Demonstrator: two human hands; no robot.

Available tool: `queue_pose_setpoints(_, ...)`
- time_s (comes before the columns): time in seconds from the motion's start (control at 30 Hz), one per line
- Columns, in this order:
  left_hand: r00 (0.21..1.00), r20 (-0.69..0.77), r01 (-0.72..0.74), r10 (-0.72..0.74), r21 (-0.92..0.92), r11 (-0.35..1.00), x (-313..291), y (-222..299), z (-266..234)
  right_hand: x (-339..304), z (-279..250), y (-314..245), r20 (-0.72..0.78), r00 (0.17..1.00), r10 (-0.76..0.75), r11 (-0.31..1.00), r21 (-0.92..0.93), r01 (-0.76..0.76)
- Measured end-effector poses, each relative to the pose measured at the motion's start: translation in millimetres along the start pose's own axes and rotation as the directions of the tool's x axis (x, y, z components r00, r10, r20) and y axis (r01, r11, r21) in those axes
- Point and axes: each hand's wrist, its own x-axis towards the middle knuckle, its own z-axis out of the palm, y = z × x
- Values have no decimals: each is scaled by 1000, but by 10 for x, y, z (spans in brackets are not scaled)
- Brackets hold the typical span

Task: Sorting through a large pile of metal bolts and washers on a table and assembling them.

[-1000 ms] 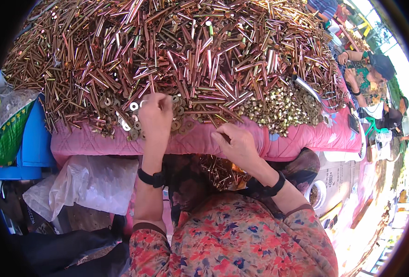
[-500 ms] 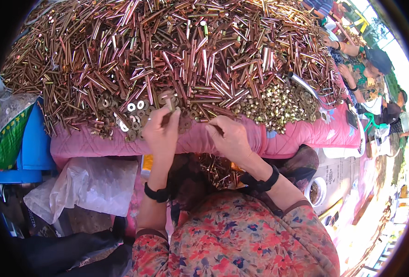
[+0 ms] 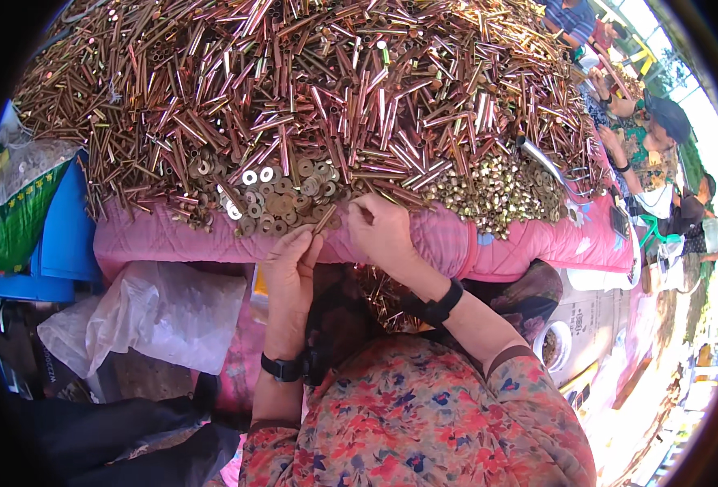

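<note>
My left hand point(image 3: 291, 258) is closed in a pinch at the near edge of the table, holding up a thin brass-coloured metal bolt point(image 3: 324, 218) between thumb and fingertips. Just right of it, my right hand point(image 3: 382, 231) has its fingers curled together over the cloth edge; whatever it may hold is hidden. Flat round washers point(image 3: 282, 203) lie in a loose heap right beyond the left hand. To the right of my right hand spreads a heap of small shiny nuts point(image 3: 489, 195). Behind both, a large mound of copper-coloured metal tubes point(image 3: 310, 97) covers the table.
A pink quilted cloth point(image 3: 164, 235) drapes the table's near edge. At left are a blue bin point(image 3: 65, 235) and a green sack point(image 3: 22, 219); clear plastic sheeting point(image 3: 164, 316) hangs below. A curved metal bar point(image 3: 541, 158) lies at right. Other people point(image 3: 659, 138) sit beyond it.
My left hand has drawn back from the washers toward me, with the bolt now tilted in its fingers. My right hand has shifted slightly left and stays closed.
</note>
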Motion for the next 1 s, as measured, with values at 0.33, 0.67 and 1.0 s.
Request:
queue_pose_setpoints(0.33,999,43,5,-10,108,994,-109,-259,61,-147,-115,-179,-118,975,-189,982,2,191)
queue_pose_setpoints(0.67,993,-110,-42,37,-40,998,-47,42,-224,478,375,-293,118,947,-300,949,-61,309)
queue_pose_setpoints(1.0,985,-137,-103,102,4,995,-19,97,-241,778,637,-354,145,989,17,914,-404,44)
